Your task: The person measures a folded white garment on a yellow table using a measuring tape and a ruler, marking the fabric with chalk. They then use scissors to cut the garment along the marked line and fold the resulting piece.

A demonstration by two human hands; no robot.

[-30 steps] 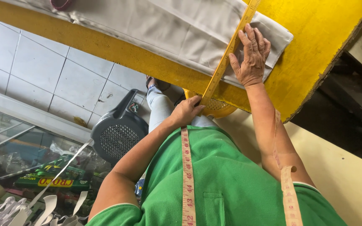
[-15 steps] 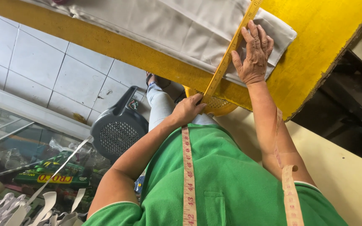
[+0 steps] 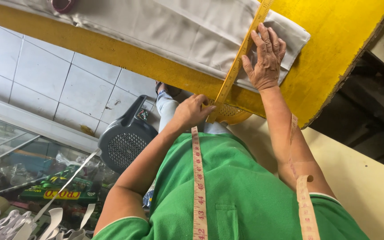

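A folded pale grey cloth lies on a yellow table. Across the cloth, running from the table's near edge toward the far side, lies a long yellow ruler. My left hand is closed around the ruler's near end, just below the table edge, where a yellow perforated curved part shows. Flat on the cloth, my right hand has its fingers spread, with the thumb side against the ruler. A pink measuring tape hangs around my neck over my green shirt.
A dark round fan-like appliance stands on the white tiled floor under the table's left side. A glass display case with packets is at the left, with white ribbons below. A dark red round object sits on the cloth's far end.
Both hands keep their places on the ruler and cloth. The view has shifted only slightly.
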